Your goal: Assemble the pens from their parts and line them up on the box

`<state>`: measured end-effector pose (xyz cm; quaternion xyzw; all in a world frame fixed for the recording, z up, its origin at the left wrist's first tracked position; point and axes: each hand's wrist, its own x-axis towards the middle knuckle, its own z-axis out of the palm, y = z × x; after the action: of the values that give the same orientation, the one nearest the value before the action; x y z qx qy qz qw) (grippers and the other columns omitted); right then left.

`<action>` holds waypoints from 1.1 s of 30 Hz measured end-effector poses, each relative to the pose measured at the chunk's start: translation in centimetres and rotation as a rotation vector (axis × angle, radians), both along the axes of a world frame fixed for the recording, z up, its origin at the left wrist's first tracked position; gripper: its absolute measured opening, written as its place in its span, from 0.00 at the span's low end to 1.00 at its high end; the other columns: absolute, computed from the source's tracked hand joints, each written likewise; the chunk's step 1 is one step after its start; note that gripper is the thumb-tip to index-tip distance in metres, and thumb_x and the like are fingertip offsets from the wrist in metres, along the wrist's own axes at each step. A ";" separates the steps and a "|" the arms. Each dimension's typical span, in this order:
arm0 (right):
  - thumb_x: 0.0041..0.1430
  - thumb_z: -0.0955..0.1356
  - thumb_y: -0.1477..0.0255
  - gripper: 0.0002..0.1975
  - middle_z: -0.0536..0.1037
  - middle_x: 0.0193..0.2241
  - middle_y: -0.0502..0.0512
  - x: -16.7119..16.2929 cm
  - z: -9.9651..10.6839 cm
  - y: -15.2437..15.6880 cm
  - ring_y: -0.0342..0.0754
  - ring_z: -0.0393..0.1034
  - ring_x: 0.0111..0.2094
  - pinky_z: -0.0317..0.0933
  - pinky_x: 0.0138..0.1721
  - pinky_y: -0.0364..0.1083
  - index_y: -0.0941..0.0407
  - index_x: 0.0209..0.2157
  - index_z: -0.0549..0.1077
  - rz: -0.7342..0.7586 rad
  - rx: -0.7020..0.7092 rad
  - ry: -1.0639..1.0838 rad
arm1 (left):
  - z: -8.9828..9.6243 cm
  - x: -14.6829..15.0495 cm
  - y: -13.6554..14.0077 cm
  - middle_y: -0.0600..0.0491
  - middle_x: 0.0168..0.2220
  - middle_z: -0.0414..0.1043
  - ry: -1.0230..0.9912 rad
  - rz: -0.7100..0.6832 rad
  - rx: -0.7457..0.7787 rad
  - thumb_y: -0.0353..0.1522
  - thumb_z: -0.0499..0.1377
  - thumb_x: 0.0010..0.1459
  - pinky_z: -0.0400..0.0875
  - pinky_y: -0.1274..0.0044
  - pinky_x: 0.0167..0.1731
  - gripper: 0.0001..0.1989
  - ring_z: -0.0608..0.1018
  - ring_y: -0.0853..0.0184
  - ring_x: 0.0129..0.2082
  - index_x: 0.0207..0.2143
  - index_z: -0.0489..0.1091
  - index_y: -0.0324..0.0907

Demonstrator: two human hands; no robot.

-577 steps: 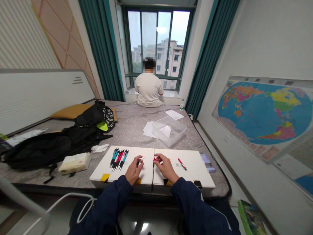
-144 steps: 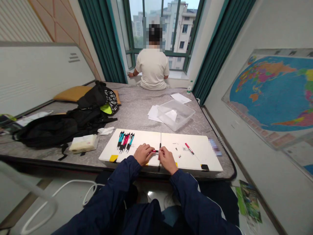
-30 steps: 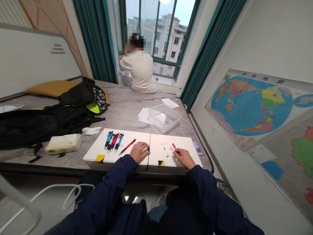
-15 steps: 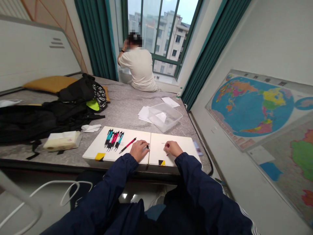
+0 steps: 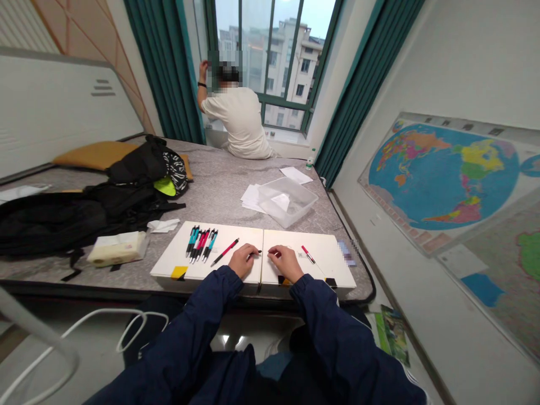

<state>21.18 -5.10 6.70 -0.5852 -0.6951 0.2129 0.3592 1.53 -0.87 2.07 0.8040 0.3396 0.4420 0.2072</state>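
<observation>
A headboard (image 5: 67, 104), mattress (image 5: 215, 191), cushion (image 5: 93, 155) and long curtains (image 5: 166, 73) suggest a bedroom.

The bare left hand (image 5: 243, 260) is just below the middle of the picture, thumb and fingers pinched. The bare right hand (image 5: 283, 260) is beside it, not touching, fingers curled in. The left arm (image 5: 189, 323) and right arm (image 5: 333, 318), in long dark blue cloth sleeves, slant up from the bottom.

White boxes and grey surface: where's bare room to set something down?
Widest: grey surface, between black backpack and loose papers. Smaller: right white box, between red pen part and right edge. Crowded: left white box, with clustered pens, single red pen and left hand.
</observation>
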 end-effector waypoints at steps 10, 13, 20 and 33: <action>0.56 0.65 0.69 0.11 0.75 0.35 0.56 -3.4 -5.1 -0.6 0.47 0.71 0.33 0.70 0.20 0.40 0.57 0.37 0.77 -0.170 0.017 0.460 | 0.1 0.0 -0.3 0.51 0.35 0.76 -0.006 -0.003 -0.052 0.17 0.51 0.45 0.72 0.73 0.39 0.17 0.76 0.65 0.36 0.33 0.72 0.41; 0.54 0.66 0.69 0.09 0.75 0.32 0.55 -3.3 -5.2 -0.6 0.46 0.70 0.31 0.70 0.20 0.40 0.57 0.35 0.76 -0.175 0.007 0.489 | 0.4 -0.1 -0.5 0.51 0.35 0.76 -0.006 -0.029 -0.057 0.18 0.52 0.45 0.72 0.72 0.40 0.17 0.77 0.65 0.37 0.34 0.72 0.41; 0.55 0.66 0.67 0.11 0.75 0.27 0.53 -3.6 -4.9 -0.8 0.45 0.70 0.27 0.70 0.21 0.41 0.58 0.34 0.76 -0.165 -0.035 0.541 | 0.2 -0.3 -0.6 0.50 0.37 0.77 -0.031 -0.040 -0.081 0.22 0.53 0.52 0.73 0.72 0.42 0.15 0.78 0.65 0.39 0.39 0.73 0.41; 0.65 0.59 0.60 0.20 0.70 0.19 0.49 -3.8 -3.2 -1.5 0.43 0.65 0.22 0.56 0.27 0.40 0.55 0.23 0.69 -0.231 0.038 0.165 | -0.1 -0.4 -0.5 0.49 0.39 0.79 -0.020 -0.103 -0.037 0.29 0.56 0.60 0.74 0.70 0.43 0.10 0.79 0.64 0.40 0.41 0.75 0.43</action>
<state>17.43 -6.60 3.45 -0.6350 -0.5951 0.2043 0.4481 1.12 -1.40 1.98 0.8120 0.3039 0.4324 0.2477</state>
